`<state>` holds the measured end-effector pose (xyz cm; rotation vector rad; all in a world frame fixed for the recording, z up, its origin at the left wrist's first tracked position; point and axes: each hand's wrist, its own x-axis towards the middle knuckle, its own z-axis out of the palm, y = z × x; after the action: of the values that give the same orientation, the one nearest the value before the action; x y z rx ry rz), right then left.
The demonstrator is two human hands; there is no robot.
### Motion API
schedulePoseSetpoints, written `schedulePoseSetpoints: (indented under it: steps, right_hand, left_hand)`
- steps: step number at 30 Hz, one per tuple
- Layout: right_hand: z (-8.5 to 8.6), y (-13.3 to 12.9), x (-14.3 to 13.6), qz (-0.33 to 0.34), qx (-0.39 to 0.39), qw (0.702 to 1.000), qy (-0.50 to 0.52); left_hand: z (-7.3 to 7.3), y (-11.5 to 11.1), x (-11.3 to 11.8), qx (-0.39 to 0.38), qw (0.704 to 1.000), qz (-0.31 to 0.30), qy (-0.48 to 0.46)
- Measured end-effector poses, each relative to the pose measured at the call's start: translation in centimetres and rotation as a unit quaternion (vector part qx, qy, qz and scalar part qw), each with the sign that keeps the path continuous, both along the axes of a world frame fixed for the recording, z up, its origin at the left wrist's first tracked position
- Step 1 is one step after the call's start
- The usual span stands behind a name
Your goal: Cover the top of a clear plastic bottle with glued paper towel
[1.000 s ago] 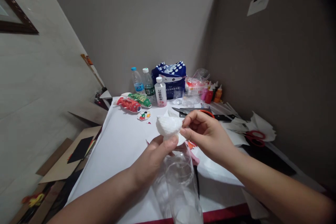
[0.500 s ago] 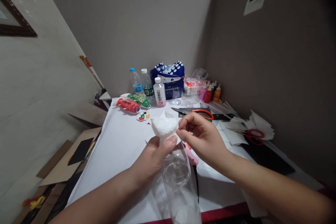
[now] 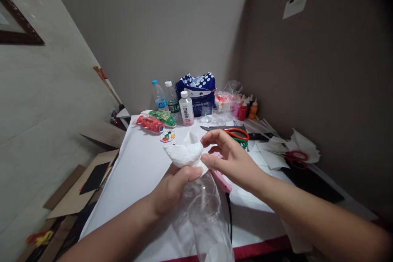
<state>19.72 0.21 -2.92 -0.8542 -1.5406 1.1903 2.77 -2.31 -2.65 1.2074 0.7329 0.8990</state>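
Observation:
My left hand (image 3: 173, 186) is closed at the top end of a clear plastic bottle (image 3: 206, 217), its thumb pressing on white tissue paper (image 3: 184, 154) gathered there. The tissue flares out above the thumb like a small fan with pointed corners. Beside its right edge is my right hand (image 3: 229, 155), thumb and curved fingers apart, the tips at or very near the paper; whether they touch cannot be made out. The bottle slants down toward me, and its lower end runs out of the picture. Under my right hand lies a pink tool with a black cord (image 3: 223, 182), partly covered.
Large scissors (image 3: 236, 133) and a knife lie behind my right hand. Red-handled scissors (image 3: 297, 159) rest among white papers at right. Farther back stand drink bottles (image 3: 186, 108), a blue bag (image 3: 199, 90) and paint bottles (image 3: 253, 109). Red and green fish-shaped crafts (image 3: 150, 124) lie at left.
The tissue and both hands have shifted slightly left and down. The right hand's fingertips, pinched close at the tissue's edge before, are now spread farther apart.

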Motion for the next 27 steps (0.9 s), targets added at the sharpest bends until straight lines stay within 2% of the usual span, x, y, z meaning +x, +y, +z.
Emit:
schedulePoseSetpoints:
  steps: [2,4,9,17,27]
  right_hand:
    - [-0.1,0.1,0.1,0.059,-0.062,0.995,0.046]
    - [-0.2,0.2,0.1,0.096,-0.107,0.985,0.097]
    - [-0.3,0.5,0.1,0.114,-0.137,0.971,0.163]
    - [-0.3,0.6,0.0,0.063,-0.112,0.977,0.172]
    - [0.0,-0.1,-0.7,0.007,-0.064,0.988,0.140]
  left_hand:
    - [0.1,0.3,-0.2,0.005,0.999,-0.042,0.007]
    - [0.1,0.7,-0.4,0.014,0.998,-0.055,0.016]
    - [0.4,1.1,-0.2,0.040,0.998,-0.020,0.047]
    - [1.2,0.9,0.0,0.102,0.982,0.085,0.135]
    - [1.5,1.0,-0.1,0.078,0.988,0.068,0.117]
